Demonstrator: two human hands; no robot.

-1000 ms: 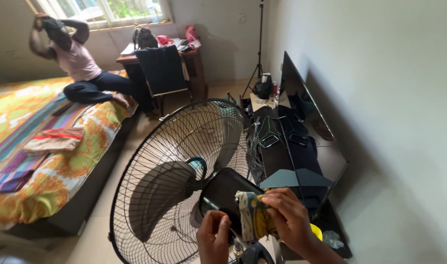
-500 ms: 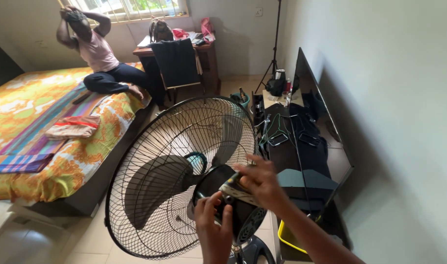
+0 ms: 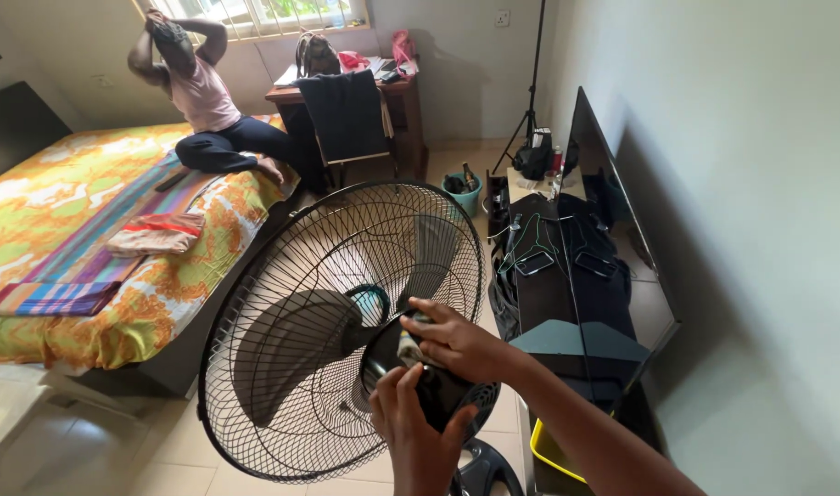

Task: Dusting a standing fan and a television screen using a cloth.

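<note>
Daylight enters through the barred window [image 3: 255, 14] at the top of the frame and lights the room evenly, fairly bright. The pale grey wall [image 3: 760, 184] on the right carries a soft shadow behind the flat black screen [image 3: 613, 184]. Straight lines bow near the edges. Focus is sharp, without glare.

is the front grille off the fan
No, the black wire grille still covers the blades of the fan, while both hands rest on its rear motor housing.

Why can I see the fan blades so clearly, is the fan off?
Off, it looks like. The fan blades show sharp through the cage, not blurred, while both hands rest on its motor housing.
</note>
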